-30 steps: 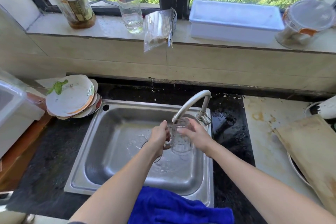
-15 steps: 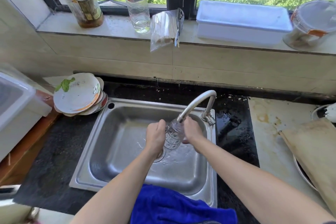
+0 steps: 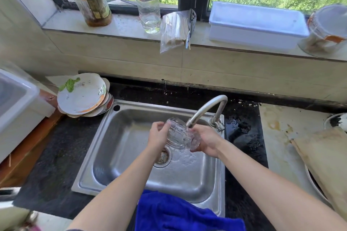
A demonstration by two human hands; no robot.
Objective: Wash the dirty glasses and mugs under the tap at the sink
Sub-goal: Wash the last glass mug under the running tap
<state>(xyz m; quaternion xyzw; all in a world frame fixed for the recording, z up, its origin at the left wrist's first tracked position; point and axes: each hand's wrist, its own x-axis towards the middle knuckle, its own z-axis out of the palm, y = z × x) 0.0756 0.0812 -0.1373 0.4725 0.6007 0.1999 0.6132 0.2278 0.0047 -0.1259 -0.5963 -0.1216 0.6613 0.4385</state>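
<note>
Grips tilted glass (image 3: 181, 135) in left hand (image 3: 157, 137) and right hand (image 3: 207, 141), fingers (image 3: 160, 126) curled round it, best turned slowly beneath tap (image 3: 204, 110).

The sink's (image 3: 122, 146) left half, toward 9 o'clock, lies open. The tap (image 3: 204, 108) arches in from 1 o'clock, with a glass (image 3: 180, 135) just under it. Plates (image 3: 82, 97) crowd 10 o'clock and a cloth (image 3: 178, 214) drapes the rim at 6.

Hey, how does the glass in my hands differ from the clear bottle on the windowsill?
The glass lies tilted, held by the left hand and right hand over the sink; the bottle stands upright on the windowsill, untouched. The glass is squat with a moulded pattern; the bottle is tall, smooth and labelled. Both are clear.
</note>
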